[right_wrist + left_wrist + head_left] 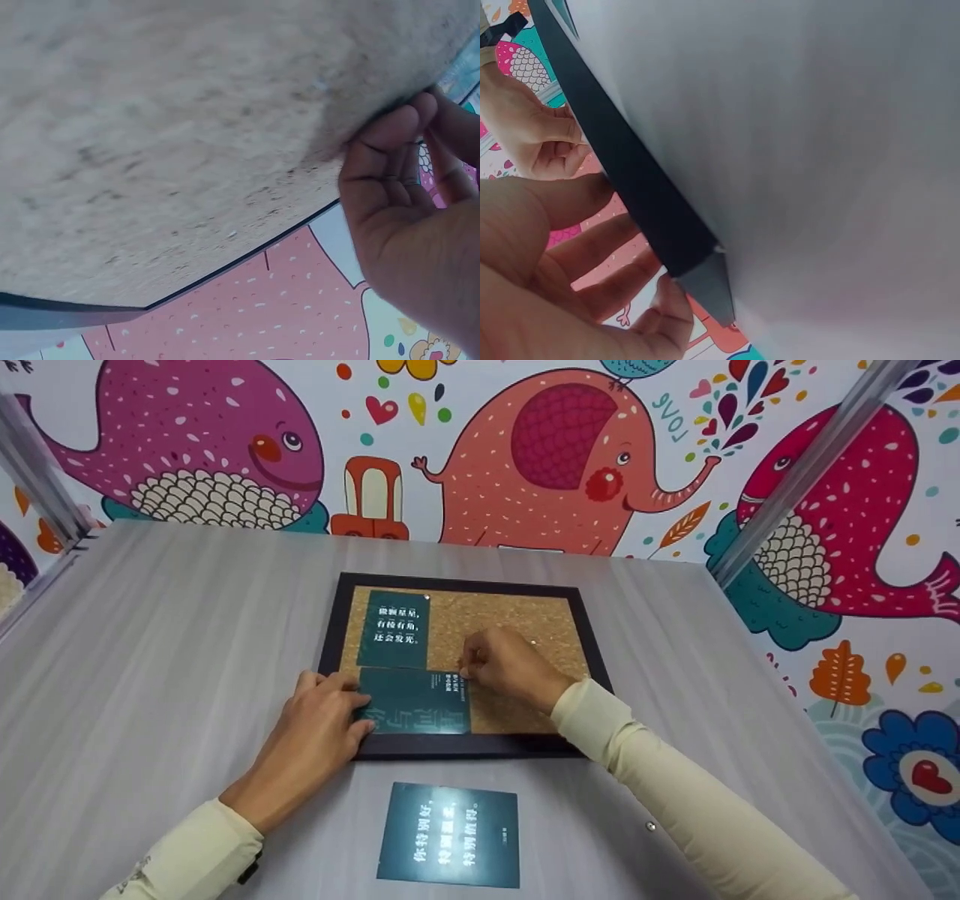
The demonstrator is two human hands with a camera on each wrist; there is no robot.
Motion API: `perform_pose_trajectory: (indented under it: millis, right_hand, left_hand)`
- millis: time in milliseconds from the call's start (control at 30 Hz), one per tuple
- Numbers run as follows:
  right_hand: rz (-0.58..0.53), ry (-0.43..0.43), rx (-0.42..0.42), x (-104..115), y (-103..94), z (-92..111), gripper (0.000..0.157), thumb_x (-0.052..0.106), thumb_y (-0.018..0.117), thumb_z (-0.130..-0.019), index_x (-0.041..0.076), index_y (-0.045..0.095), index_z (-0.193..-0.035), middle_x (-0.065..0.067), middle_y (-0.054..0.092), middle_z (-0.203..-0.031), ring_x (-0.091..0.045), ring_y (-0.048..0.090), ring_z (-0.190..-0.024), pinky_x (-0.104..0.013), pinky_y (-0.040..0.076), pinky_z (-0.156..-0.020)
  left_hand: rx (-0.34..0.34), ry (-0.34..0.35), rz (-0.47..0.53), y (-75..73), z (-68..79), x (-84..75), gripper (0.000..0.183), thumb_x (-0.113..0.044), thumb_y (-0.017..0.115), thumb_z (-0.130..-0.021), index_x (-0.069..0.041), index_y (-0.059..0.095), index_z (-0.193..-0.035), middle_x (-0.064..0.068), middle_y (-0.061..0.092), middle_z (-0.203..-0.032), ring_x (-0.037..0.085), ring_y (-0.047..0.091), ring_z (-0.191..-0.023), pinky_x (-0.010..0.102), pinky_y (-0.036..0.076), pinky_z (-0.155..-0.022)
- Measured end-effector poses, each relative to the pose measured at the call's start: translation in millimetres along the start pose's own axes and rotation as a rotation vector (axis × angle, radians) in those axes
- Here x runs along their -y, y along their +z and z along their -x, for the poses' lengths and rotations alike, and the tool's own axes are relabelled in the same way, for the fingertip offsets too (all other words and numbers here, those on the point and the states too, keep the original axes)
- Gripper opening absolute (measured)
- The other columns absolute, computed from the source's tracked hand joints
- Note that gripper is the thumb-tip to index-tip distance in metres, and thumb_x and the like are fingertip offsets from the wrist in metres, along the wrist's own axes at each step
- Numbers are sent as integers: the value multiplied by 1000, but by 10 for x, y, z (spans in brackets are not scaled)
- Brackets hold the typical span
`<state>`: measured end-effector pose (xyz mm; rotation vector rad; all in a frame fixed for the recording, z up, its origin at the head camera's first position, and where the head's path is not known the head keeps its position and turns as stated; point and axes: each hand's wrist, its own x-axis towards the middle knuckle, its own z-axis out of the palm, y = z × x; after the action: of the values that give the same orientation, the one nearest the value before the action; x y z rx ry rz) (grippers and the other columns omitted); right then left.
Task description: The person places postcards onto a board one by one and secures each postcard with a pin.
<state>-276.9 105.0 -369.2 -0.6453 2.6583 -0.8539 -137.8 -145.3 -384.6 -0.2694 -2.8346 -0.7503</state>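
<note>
A black-framed cork board (517, 615) lies on the table. One dark green card (394, 649) with white writing sits at its upper left, a small pushpin (427, 597) at its top right corner. Below it lies a second green card (409, 705), turned sideways. My left hand (322, 716) rests over the frame's left side, fingertips at this card's left edge, fingers loosely bent. At the card's top right corner, my right hand (506, 664) pinches what seems to be a pushpin, hidden by the fingers. In the right wrist view, the right hand's fingertips (405, 124) meet close to the cork.
A third green card (450, 836) lies on the table in front of the board. A small shiny pin (651, 826) is beside my right sleeve. Another small pin (533, 642) shows on the cork behind my right hand. A wall with cartoon animals (555, 457) stands behind the table.
</note>
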Motion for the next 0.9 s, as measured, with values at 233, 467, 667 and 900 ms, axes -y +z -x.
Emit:
perform_pose_trajectory:
  millis: [233, 467, 667, 900]
  right_hand:
    - [23, -95, 23, -81, 13, -13, 13, 3, 75, -104, 13, 82, -98, 3, 78, -96, -17, 68, -90, -33, 61, -82]
    - [-57, -115, 59, -147, -25, 7, 16, 4, 74, -106, 15, 80, -97, 1, 75, -92, -17, 66, -86, -32, 58, -74]
    - [-109, -108, 85, -168, -42, 24, 17, 5, 73, -107, 16, 79, -96, 0, 74, -95, -18, 65, -90, -33, 58, -76]
    - [-98, -130, 73, -181, -47, 31, 15, 4, 73, -106, 13, 80, -96, -1, 74, -94, -17, 64, -88, -33, 56, -75]
  left_hand:
    - [-15, 5, -6, 4, 16, 33, 28, -4, 89, -90, 10, 82, -113, 22, 70, -134, 41, 56, -112, 57, 54, -92]
    - [-26, 13, -14, 14, 7, 28, 28, -4, 88, -91, 10, 82, -114, 25, 71, -135, 40, 56, -109, 57, 54, -92]
    - [-9, 17, -13, 0, 17, 32, 28, -5, 88, -92, 11, 81, -115, 25, 71, -136, 41, 57, -110, 58, 54, -93]
    - [-20, 43, 8, -34, 69, 31, 27, -3, 87, -92, 10, 81, -114, 26, 72, -132, 41, 60, -112, 58, 54, -100]
